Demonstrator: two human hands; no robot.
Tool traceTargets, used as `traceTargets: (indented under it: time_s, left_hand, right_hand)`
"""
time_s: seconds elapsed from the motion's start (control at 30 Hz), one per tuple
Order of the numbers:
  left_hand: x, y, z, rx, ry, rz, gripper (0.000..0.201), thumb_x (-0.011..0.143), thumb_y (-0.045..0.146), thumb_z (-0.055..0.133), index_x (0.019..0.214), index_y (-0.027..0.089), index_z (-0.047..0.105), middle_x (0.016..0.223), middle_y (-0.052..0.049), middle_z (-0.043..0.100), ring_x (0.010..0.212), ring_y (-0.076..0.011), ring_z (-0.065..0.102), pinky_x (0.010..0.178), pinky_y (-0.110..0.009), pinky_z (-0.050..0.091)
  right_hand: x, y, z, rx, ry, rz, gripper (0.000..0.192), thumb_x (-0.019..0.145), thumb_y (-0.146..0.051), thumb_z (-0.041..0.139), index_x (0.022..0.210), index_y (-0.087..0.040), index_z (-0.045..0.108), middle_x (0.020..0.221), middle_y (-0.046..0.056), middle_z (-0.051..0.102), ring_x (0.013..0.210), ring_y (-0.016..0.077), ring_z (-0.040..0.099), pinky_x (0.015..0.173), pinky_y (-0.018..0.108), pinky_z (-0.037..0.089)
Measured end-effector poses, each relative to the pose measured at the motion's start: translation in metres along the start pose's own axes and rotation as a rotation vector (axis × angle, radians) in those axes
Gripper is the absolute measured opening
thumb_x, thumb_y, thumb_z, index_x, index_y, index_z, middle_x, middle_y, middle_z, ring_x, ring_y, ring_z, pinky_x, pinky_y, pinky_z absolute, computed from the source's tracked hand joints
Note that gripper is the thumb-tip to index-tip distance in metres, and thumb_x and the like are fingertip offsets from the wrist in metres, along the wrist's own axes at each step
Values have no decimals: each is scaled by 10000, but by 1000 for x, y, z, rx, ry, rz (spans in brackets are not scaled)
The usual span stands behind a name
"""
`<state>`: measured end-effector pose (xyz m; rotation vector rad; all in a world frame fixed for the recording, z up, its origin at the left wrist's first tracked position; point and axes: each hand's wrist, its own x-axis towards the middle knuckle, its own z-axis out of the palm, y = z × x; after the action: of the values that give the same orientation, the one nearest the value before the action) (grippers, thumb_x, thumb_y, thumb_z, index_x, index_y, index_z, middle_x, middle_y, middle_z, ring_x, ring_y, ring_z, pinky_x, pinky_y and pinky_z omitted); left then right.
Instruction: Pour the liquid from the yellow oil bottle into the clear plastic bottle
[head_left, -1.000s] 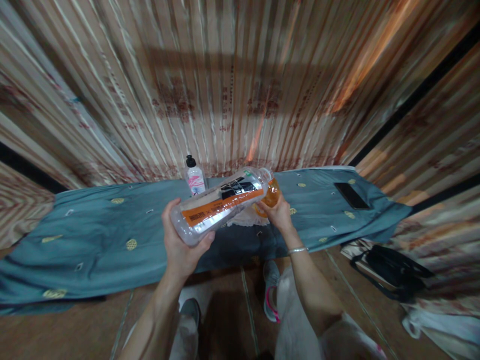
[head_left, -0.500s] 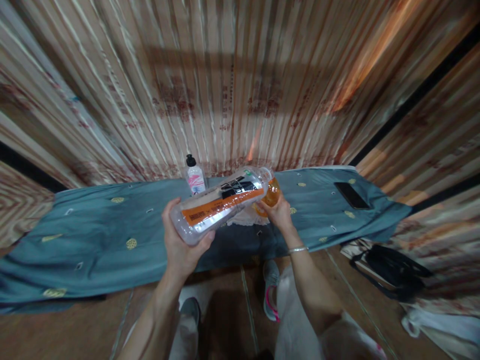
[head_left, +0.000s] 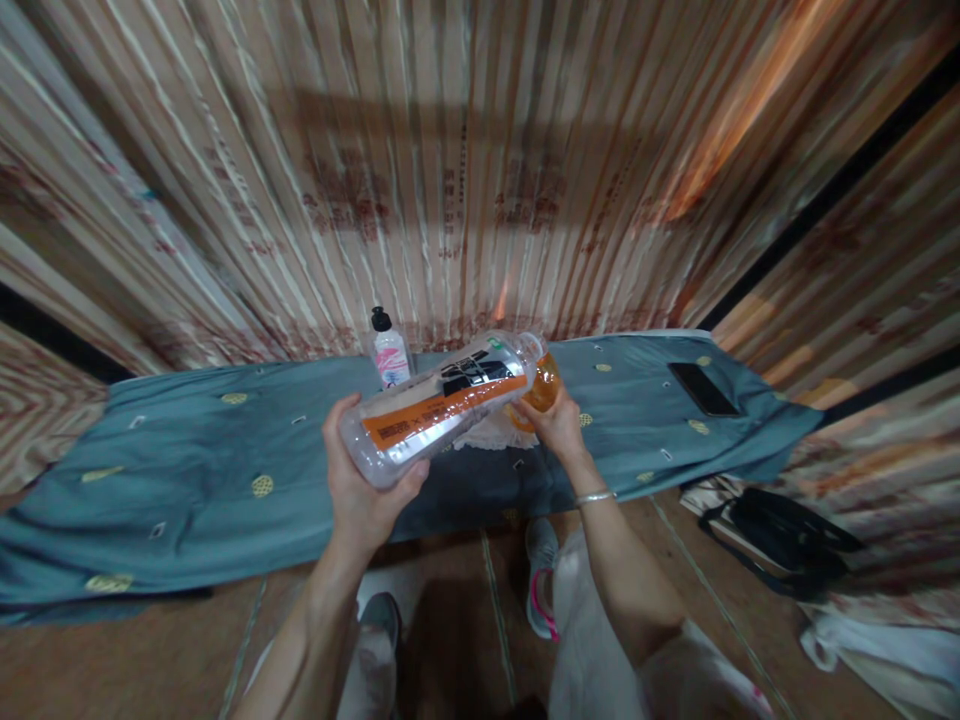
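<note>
My left hand (head_left: pixel 365 487) grips the base of a large clear plastic bottle (head_left: pixel 442 404) with an orange and black label. The bottle is tipped almost flat, its mouth at an orange-tinted glass vessel (head_left: pixel 545 384). My right hand (head_left: pixel 556 427) is wrapped around the near side of that vessel. The vessel sits over a pale lace mat (head_left: pixel 491 435) on a table covered with a blue-grey cloth (head_left: pixel 225 470).
A small white bottle with a black cap and pink label (head_left: pixel 390 351) stands at the back of the table. A black phone (head_left: pixel 702 389) lies at the right end. A black bag (head_left: pixel 784 540) sits on the floor at right. A striped curtain hangs behind.
</note>
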<state>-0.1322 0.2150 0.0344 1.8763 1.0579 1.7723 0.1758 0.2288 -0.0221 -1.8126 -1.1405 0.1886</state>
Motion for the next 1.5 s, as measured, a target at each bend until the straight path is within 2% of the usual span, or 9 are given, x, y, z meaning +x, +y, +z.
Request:
traceTargets:
  time_s: [0.37, 0.63, 0.83, 1.1, 1.5]
  left_hand:
    - [0, -1, 0, 10, -16, 5, 920, 756, 678, 861, 1469, 222, 499, 1291, -117, 619, 1091, -290, 684, 990, -466, 587]
    - [0, -1, -1, -2, -9, -12, 936, 738, 696, 863, 1458, 219, 503, 1247, -113, 636, 1040, -277, 695, 938, -445, 597]
    - [0, -1, 0, -7, -6, -17, 933, 731, 703, 864, 1446, 224, 504, 1266, -115, 629, 1081, -289, 691, 978, -460, 588]
    - [0, 1, -2, 1, -18, -14, 922, 748, 668, 868, 1466, 220, 502, 1281, -112, 628, 1090, -284, 689, 992, -449, 583]
    - [-1, -1, -2, 7, -11, -18, 929, 739, 671, 873, 1467, 228, 502, 1304, -120, 613, 1132, -307, 677, 1032, -476, 569]
  right_hand:
    - [0, -3, -2, -9, -17, 10, 815, 713, -651, 878, 1329, -168, 652, 1245, 210, 822, 1151, 418, 795, 975, 517, 634]
    - [0, -1, -1, -7, -13, 19, 843, 699, -665, 886, 1334, -164, 649, 1239, 218, 823, 1168, 430, 788, 978, 541, 634]
    - [0, 1, 0, 3, 8, -9, 821, 711, -721, 858, 1310, -195, 661, 1219, 192, 832, 1125, 410, 802, 947, 516, 643]
    - [0, -1, 0, -17, -2, 10, 806, 719, -668, 872, 1328, -187, 654, 1268, 203, 816, 1172, 417, 788, 989, 527, 629]
    - [0, 2, 1, -26, 15, -18, 816, 713, -742, 843, 1298, -204, 661, 1184, 181, 838, 1094, 407, 807, 914, 505, 647]
